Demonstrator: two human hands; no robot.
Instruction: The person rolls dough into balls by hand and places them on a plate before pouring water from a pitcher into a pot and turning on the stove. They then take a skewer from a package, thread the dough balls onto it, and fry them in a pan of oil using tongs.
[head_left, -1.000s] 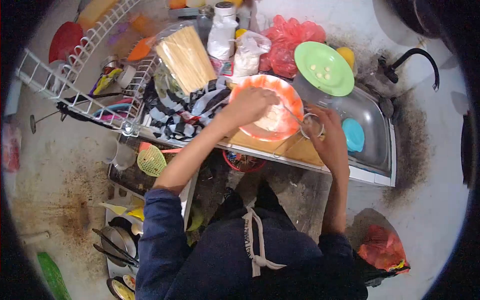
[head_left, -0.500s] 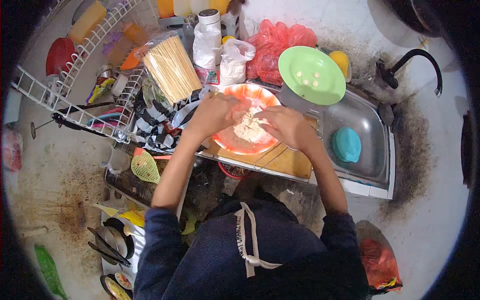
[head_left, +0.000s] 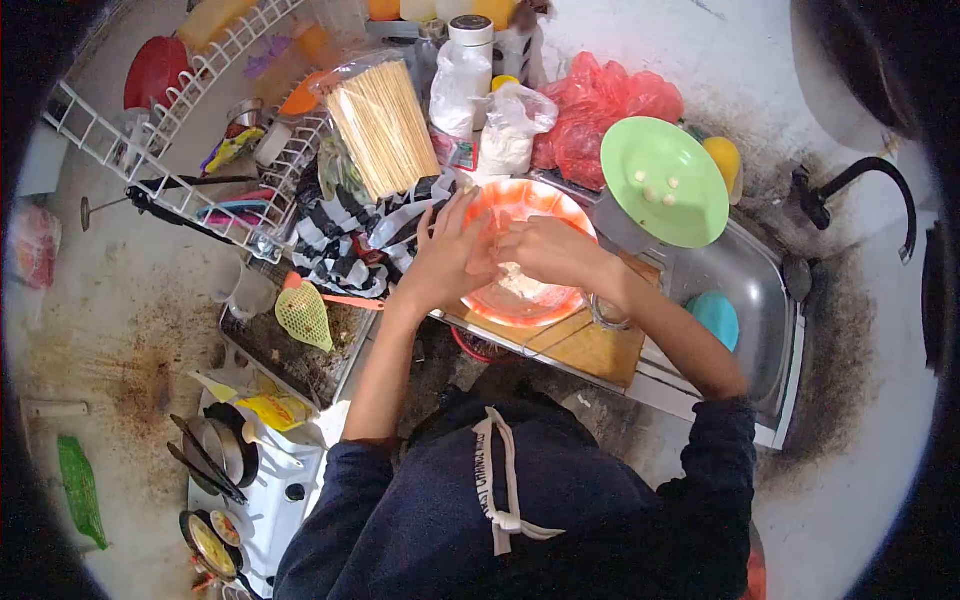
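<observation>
A white bowl with an orange-red patterned rim [head_left: 572, 208] sits on a wooden board [head_left: 610, 350]. Pale floury dough [head_left: 520, 284] lies in it. Over the bowl's left side, my left hand [head_left: 447, 258] is held up with its fingers stretched out. My right hand [head_left: 550, 252] reaches across from the right, its fingers bent together against the left palm. Whatever may be between the right fingertips and that palm is hidden. A green plate [head_left: 665, 222] with several small pale dough balls stands behind and to the right.
At right is a metal sink [head_left: 765, 330] holding a turquoise bowl [head_left: 713, 320], with a black faucet [head_left: 880, 175] above. Behind stand a bag of wooden skewers [head_left: 383, 125], a bag of white powder [head_left: 510, 130] and red plastic bags [head_left: 610, 100]. A dish rack [head_left: 150, 165] is at left.
Both hands were apart over the dough, fingers down. My left hand has risen and opened; my right hand has moved left to meet its palm. The view has shifted slightly.
</observation>
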